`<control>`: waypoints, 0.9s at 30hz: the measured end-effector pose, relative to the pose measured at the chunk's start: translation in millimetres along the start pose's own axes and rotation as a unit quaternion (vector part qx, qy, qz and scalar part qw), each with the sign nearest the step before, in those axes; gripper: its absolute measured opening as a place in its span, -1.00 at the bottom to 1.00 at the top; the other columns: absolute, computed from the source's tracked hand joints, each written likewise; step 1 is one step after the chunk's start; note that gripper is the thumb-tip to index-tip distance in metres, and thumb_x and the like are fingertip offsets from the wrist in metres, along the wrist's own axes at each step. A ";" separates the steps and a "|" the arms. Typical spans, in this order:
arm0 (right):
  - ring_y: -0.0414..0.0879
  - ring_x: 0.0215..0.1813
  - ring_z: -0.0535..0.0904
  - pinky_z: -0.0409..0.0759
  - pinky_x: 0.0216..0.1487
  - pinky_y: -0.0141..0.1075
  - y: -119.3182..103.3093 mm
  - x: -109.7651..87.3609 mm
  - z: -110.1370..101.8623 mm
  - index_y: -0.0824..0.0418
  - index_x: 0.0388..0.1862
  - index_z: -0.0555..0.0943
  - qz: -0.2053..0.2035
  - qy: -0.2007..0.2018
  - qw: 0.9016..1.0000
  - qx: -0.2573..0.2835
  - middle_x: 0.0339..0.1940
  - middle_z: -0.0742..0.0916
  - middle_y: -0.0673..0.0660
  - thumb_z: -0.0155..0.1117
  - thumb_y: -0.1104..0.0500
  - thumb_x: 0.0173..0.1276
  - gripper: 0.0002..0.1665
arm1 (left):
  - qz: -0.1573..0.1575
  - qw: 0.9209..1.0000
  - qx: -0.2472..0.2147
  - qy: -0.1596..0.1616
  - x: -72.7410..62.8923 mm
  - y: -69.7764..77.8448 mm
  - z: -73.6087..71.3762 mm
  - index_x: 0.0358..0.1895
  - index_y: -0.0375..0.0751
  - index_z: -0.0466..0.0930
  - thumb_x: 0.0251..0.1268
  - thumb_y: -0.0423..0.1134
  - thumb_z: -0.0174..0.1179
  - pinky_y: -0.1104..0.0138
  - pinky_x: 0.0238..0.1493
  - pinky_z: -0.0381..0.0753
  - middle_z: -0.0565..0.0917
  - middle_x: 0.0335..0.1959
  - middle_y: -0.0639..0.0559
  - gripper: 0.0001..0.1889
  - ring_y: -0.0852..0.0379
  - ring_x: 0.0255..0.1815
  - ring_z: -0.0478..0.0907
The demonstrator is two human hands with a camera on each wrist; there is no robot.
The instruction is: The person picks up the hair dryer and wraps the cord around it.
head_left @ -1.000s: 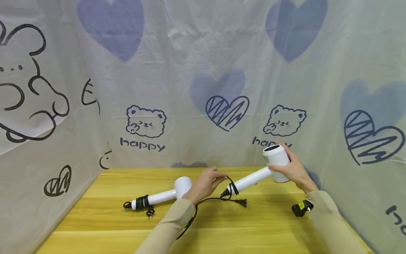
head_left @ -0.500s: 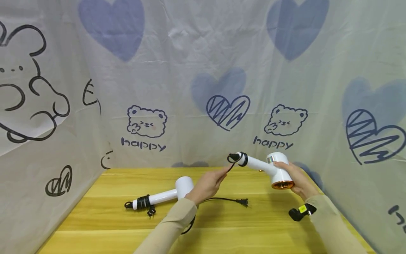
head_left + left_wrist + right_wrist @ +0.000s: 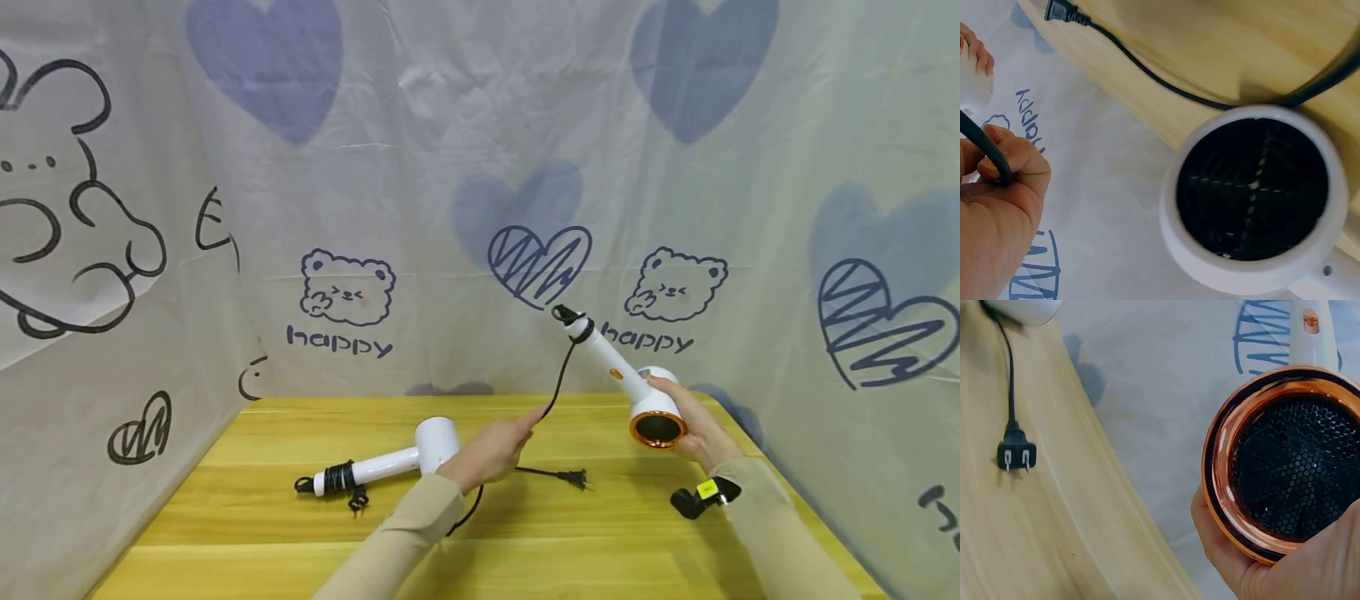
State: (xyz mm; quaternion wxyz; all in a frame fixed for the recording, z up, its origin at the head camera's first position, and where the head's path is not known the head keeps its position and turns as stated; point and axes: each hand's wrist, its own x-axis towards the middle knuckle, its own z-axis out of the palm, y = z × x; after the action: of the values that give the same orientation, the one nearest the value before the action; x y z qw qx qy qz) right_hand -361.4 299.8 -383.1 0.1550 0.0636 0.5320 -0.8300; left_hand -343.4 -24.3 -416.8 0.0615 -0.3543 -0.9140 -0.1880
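Note:
My right hand (image 3: 701, 425) grips the head of a white hair dryer (image 3: 637, 387) with a copper-coloured rim. Its handle slants up to the left, held above the table, and a few turns of black power cord (image 3: 562, 375) circle the handle's end. Between thumb and fingers, my left hand (image 3: 491, 450) pinches that cord below the handle. The cord's plug (image 3: 573, 477) lies on the table, also seen in the right wrist view as a two-pin plug (image 3: 1016, 455). In that view the dryer's outlet grille (image 3: 1304, 469) faces the camera.
A second white hair dryer (image 3: 386, 463) lies on the wooden table (image 3: 247, 517), its cord wound round the handle's end and partly behind the left hand. A printed cloth (image 3: 420, 208) hangs behind and at both sides. A black device (image 3: 705, 497) is on the right wrist.
The held hair dryer has turned, its handle swinging from pointing down-left to up-left and its copper rim now facing forward. My left hand has drawn the cord round the handle and now sits below it.

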 end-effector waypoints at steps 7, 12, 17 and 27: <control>-0.17 -0.25 0.61 0.66 -0.14 -0.28 -1.3 0.3 6.3 0.06 0.12 0.19 0.009 0.019 1.000 0.021 -0.21 0.57 0.02 0.16 -0.11 0.44 -0.51 | 0.002 0.998 0.060 0.019 -7.6 -0.9 -0.1 0.55 0.18 0.09 0.53 -0.41 -0.11 0.34 -0.40 0.56 0.70 -0.35 -0.06 -0.37 0.13 -0.47 0.59; -0.16 -0.17 0.55 0.65 -0.16 -0.34 3.9 2.4 15.3 0.16 0.43 0.04 -0.058 0.141 0.987 -0.055 0.05 0.47 0.10 0.30 -0.11 0.35 -0.11 | 0.014 0.994 0.102 0.017 -9.1 0.1 0.7 0.52 0.17 0.17 0.46 -0.46 -0.04 0.44 -0.60 0.35 0.45 -0.66 0.11 -0.35 0.26 -0.69 0.32; 0.10 0.20 0.41 0.58 0.01 -0.20 6.8 3.0 17.3 0.17 0.59 -0.17 -0.144 0.286 0.929 -0.186 0.45 0.26 0.32 0.36 -0.18 0.25 0.21 | 0.019 0.994 0.108 0.015 -9.7 -0.9 1.4 0.51 0.16 0.20 0.43 -0.48 -0.03 0.44 -0.58 0.40 0.44 -0.68 0.12 -0.34 0.26 -0.69 0.32; 0.26 0.22 0.41 0.45 0.11 0.06 2.6 -3.6 16.8 -0.01 0.60 -0.11 -0.259 0.344 0.814 -0.389 0.35 0.42 0.35 0.33 -0.27 0.22 0.17 | -0.006 0.996 0.090 0.009 -15.4 -1.4 -3.2 0.42 -0.02 0.35 0.57 -0.30 -0.10 0.33 -0.26 0.65 0.58 -0.58 0.11 -0.57 0.25 -0.56 0.51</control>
State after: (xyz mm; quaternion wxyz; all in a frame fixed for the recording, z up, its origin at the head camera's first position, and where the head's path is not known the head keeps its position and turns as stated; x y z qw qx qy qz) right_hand -356.2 284.3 -377.2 -0.2471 0.1392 0.8259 -0.4873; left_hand -333.0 -36.1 -418.0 0.1007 -0.3402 -0.9286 -0.1086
